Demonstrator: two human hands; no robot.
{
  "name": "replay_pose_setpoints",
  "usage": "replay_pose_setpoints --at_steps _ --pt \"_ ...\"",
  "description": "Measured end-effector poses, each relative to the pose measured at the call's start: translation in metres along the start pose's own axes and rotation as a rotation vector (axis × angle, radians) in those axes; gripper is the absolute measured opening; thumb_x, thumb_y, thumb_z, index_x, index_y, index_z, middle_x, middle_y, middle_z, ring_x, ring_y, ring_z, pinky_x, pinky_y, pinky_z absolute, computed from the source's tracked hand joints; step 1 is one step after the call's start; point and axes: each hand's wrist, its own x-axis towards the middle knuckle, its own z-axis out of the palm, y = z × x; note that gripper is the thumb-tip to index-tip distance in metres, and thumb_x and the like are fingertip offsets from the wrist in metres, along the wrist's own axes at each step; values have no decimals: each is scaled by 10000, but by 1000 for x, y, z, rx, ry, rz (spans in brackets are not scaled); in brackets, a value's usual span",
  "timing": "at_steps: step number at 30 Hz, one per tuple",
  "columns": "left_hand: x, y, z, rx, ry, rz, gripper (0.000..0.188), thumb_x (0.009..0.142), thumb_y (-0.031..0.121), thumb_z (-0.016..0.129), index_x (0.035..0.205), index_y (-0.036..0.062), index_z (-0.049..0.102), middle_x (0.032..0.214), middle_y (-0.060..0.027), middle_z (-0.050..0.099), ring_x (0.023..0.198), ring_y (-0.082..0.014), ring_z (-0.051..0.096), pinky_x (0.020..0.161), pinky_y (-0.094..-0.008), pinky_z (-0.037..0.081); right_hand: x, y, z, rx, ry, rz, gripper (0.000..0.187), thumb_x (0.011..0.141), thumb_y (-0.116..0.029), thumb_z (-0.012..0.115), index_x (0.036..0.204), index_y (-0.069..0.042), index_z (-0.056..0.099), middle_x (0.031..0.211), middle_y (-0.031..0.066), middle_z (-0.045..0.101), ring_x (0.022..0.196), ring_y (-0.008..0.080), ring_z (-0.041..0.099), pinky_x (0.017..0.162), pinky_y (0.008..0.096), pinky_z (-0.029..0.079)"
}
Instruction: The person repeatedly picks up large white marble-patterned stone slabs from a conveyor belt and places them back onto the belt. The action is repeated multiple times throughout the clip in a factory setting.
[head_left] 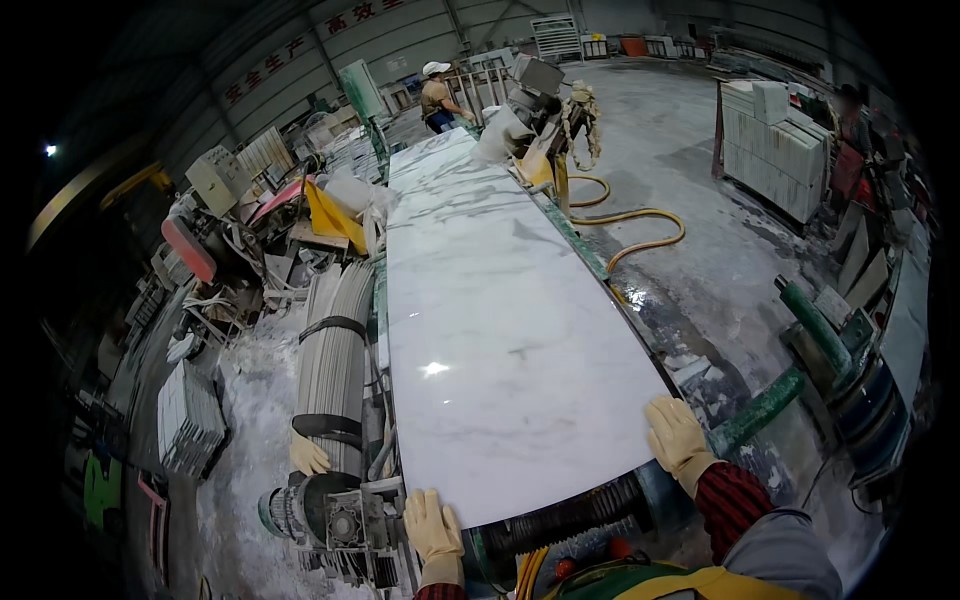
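Observation:
A long polished white marble slab (490,330) with grey veins lies flat on a roller machine and runs away from me. My left hand (434,535), in a cream glove, is at the slab's near left corner with its fingers stretched forward. At the near right corner, my gloved right hand (680,442) lies against the slab's edge, fingers extended and apart from a full grip. A dark ribbed roller (560,520) shows under the near edge. Left of the slab, a loose cream glove (308,453) rests beside a strapped grey ribbed bundle (335,350).
A motor (335,515) sits by my left hand. Green machine arms (760,410) stick out at the right. A yellow hose (650,215) curls over the wet floor. Stacked slabs (770,150) stand far right. Another person (437,97) works beyond the slab's far end.

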Motion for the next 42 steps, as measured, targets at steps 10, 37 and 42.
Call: replay_pose_setpoints --at_steps 10,37,42 --pt "-6 -1 -2 9 -60 -54 513 1010 255 666 1478 58 592 1549 -294 560 1438 -518 501 1230 -591 363 -5 0 -1 33 -6 8 430 873 -141 720 1278 0 689 1305 222 681 1234 440 630 1097 548 495" --pt "-12 4 -10 45 25 12 445 939 187 702 1349 42 607 1412 -255 600 1346 -472 532 1144 -566 415 -4 -11 -17 38 32 -25 372 864 -92 701 1218 21 697 1235 219 691 1166 442 650 1048 551 516" --pt "-10 10 -19 37 14 12 440 940 190 693 1345 43 606 1387 -249 600 1326 -470 535 1121 -562 423 -7 -9 -15 46 14 -10 381 863 -104 709 1223 22 698 1251 226 694 1182 446 649 1059 551 517"
